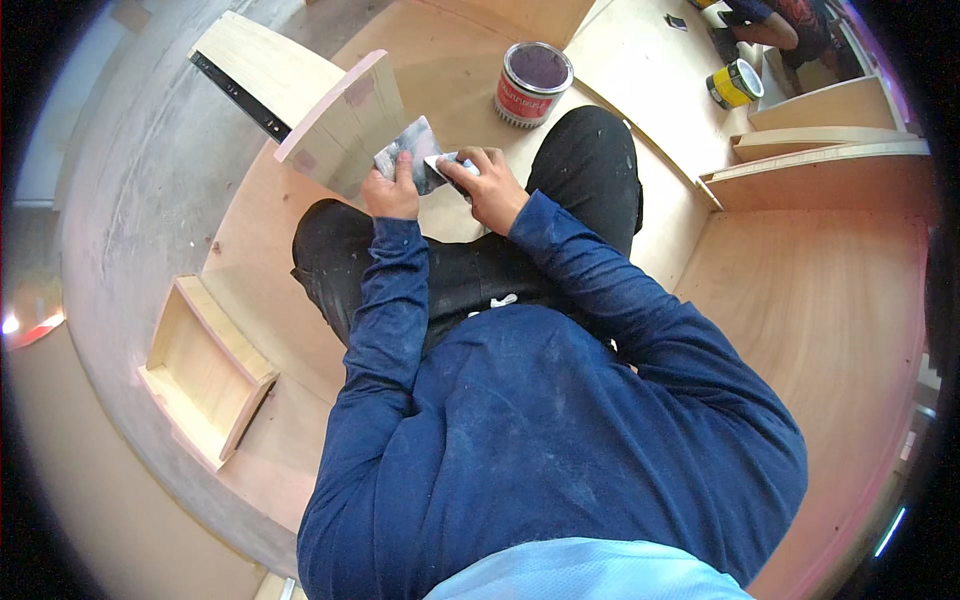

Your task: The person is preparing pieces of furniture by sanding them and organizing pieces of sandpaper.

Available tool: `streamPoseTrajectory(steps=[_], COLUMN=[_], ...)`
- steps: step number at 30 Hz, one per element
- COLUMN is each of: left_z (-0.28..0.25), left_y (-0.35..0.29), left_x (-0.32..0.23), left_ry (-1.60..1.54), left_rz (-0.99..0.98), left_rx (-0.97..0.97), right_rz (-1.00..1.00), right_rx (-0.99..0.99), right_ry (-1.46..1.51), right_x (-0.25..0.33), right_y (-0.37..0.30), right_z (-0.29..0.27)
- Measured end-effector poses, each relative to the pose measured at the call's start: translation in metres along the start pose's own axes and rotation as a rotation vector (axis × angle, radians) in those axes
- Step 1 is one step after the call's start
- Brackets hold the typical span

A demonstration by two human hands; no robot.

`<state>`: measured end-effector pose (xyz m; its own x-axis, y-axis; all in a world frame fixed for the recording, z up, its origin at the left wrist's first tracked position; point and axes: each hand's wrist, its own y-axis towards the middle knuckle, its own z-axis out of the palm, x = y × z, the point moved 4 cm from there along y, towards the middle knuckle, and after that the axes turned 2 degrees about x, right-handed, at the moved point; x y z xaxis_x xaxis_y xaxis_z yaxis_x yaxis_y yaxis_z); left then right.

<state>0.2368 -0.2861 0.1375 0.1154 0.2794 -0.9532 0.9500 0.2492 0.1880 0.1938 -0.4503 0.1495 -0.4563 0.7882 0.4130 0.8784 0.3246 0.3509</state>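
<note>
Between my knees, my left hand [391, 192] grips a flat, thin plate [416, 148] smeared with grey and white paste, thumb on its face. My right hand [492, 186] is closed around a small scraper [447, 162], whose pale edge lies close to or against the plate; I cannot tell whether they touch. Just beyond my hands, a wooden drawer [258, 65] stands tipped, with a pink-edged front panel [345, 115] and a black slide rail along its side. Pinkish patches show on that panel. An opened tin [525, 103] with a red label stands by my right knee.
Another wooden drawer [208, 372] lies on the plywood panel at my left. A yellow and black tin [735, 84] lies tilted at the far right, near another person [780, 30]. Upright wooden boards [820, 165] and a large cabinet panel [800, 290] stand along my right.
</note>
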Motion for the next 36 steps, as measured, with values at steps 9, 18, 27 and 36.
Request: streamPoseTrajectory(steps=[9, 18, 27, 36], left_z=[0.009, 0.028, 0.038, 0.038], left_y=[-0.009, -0.009, -0.016, -0.01], left_x=[-0.008, 0.024, 0.038, 0.05], left_ry=[0.057, -0.888, -0.971, -0.929], left_rz=[-0.057, -0.244, -0.344, -0.423], left_rx=[0.198, -0.214, -0.21, -0.167], right_rz=[0.182, 0.074, 0.004, -0.027], right_rx=[-0.152, -0.042, -0.097, -0.116], right_ry=[0.094, 0.278, 0.068, -0.059], right_x=[-0.023, 0.012, 0.021, 0.022], right_y=[0.019, 0.004, 0.005, 0.004], right_z=[-0.011, -0.013, -0.015, -0.012])
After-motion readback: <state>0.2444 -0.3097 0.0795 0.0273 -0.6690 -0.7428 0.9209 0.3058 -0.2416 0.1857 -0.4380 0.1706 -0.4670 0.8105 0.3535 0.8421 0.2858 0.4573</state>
